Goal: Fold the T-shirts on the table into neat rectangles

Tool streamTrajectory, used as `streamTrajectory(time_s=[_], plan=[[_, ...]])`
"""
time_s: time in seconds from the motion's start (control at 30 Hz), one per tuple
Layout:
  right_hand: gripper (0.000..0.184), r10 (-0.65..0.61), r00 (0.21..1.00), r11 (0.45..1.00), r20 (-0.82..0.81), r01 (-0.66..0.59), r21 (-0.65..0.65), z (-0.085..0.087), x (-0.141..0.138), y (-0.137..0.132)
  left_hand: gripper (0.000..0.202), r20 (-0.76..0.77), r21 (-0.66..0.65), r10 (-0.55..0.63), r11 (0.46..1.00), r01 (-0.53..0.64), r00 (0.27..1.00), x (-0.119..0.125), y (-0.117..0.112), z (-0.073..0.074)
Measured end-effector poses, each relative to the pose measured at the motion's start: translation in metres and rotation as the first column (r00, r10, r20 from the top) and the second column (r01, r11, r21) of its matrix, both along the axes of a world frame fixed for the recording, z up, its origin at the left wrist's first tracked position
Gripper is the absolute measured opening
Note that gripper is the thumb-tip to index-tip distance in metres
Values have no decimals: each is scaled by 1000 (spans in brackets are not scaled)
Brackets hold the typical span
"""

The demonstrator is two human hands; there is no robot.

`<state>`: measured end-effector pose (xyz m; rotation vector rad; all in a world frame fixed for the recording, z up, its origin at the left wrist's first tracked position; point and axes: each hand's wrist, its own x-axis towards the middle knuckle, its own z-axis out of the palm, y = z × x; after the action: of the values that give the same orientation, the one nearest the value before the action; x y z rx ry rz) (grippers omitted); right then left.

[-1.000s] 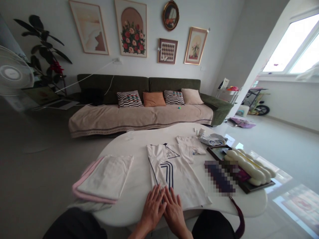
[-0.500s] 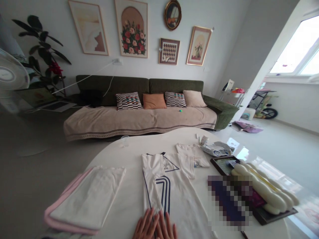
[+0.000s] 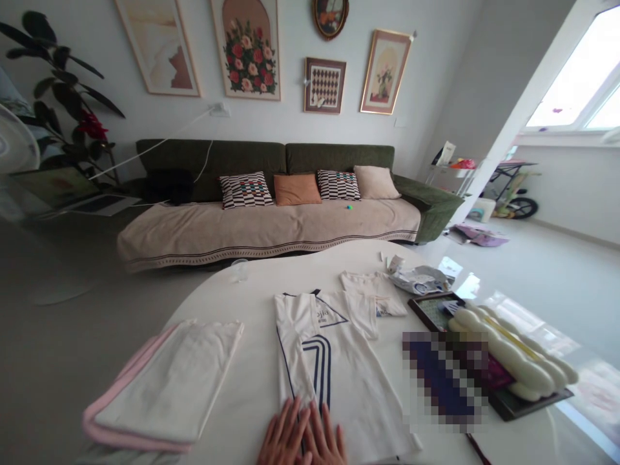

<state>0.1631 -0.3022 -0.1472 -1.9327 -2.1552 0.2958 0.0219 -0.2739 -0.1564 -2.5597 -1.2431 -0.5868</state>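
Note:
A white jersey (image 3: 356, 387) with dark blue stripes and printed lettering lies on the white table (image 3: 256, 352). Its left side is folded inward, with the sleeve laid over the front. My left hand (image 3: 283, 434) rests flat on the folded strip near the lower end, fingers stretched out. Close beside it, my right hand (image 3: 323, 436) also presses flat on the cloth with fingers extended. Beyond the jersey lies another white shirt (image 3: 368, 284), partly covered by it. Folded white cloth (image 3: 165, 381) sits on folded pink cloth (image 3: 104, 413) at the table's left.
A dark tray (image 3: 526, 416) holding a cream padded item (image 3: 513, 355) lies at the right, next to a blurred-out patch. A crumpled plastic bag (image 3: 421, 281) and a clear cup (image 3: 239, 270) are farther back. The sofa (image 3: 271, 232) stands behind the table.
The view has tilted slightly down and shifted. Both hands stay flat on the jersey, with the fingers a little more spread. The jersey's lower right corner now shows.

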Motion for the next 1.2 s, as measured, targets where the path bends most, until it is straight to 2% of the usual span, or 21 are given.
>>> streamTrajectory(time_s=[0.07,0.17,0.3,0.4,0.47,0.57,0.63,0.7,0.73,0.8,0.9,0.97,1.1,1.2], plan=[[46,55,998,998,-5,-55,-14,2,3,-4,59,25,-128,14,992,-11,1000,1,-7,13],[50,76,997,997,-4,-76,-30,16,6,-7,57,67,-258,40,966,-21,997,3,-15,27],[51,76,997,996,-9,-76,-40,29,3,-10,57,91,-260,23,966,1,996,2,-14,28],[56,67,997,997,-25,-68,-38,28,-3,-9,55,102,-211,-28,976,49,994,-4,-8,26],[61,63,998,997,-30,-64,-44,25,-7,-9,53,99,-217,-73,972,93,992,-11,-4,31],[64,113,991,990,-69,-118,-74,24,-5,-9,47,66,-342,-118,930,134,991,-21,2,48],[57,133,984,988,-116,-141,-63,28,8,-10,41,53,-433,-101,894,114,994,-23,10,64],[45,60,987,998,-146,-59,13,34,32,-9,36,65,-468,-82,878,103,994,-17,25,78],[42,-19,988,997,-152,29,66,37,47,-8,35,82,-460,-80,881,109,993,-12,36,83],[42,-213,966,959,-147,235,158,41,83,-5,35,112,-410,-80,904,119,990,4,62,88],[45,-453,884,860,-111,467,205,39,131,-2,45,116,-336,-11,940,50,993,28,105,82],[44,-530,843,821,-92,537,194,34,148,-2,53,91,-337,74,941,-39,993,40,126,70],[30,-546,832,826,-100,555,101,29,151,-5,58,20,-390,175,908,-153,984,46,143,43],[22,-573,812,818,-117,576,-7,33,149,-5,56,2,-409,176,898,-160,984,41,143,35]])
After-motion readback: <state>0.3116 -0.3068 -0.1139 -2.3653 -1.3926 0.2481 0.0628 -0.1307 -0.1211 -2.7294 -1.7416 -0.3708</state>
